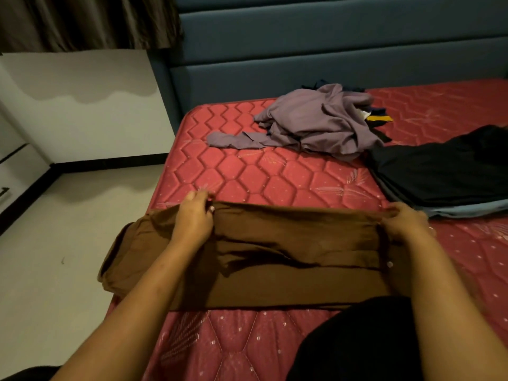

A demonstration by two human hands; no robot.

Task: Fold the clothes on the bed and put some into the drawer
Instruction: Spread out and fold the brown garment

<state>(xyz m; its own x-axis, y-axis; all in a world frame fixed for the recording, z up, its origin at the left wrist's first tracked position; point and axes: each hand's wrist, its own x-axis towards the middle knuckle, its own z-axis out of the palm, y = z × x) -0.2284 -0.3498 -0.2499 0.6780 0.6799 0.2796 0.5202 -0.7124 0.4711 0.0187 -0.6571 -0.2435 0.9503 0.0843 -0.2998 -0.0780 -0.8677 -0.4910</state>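
Left hand (193, 218) and right hand (406, 221) each pinch the far fold of one brown garment (288, 257) at the bed's (247, 171) left edge, its end overhanging. One purple heap (316, 119) and one black garment (439, 171) lie beyond, with bare bed between.

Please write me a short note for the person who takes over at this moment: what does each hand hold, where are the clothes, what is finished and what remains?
Left hand: grips the far edge of the brown garment near its left end.
Right hand: grips the same edge at its right end.
Brown garment: lies across the near part of the bed, partly folded, with its left end past the bed's side.
Purple pile: farther back, crumpled, not folded.
Black garment: lies flat at the right.
Left to do: finish this fold, fold the rest, put some into the drawer.
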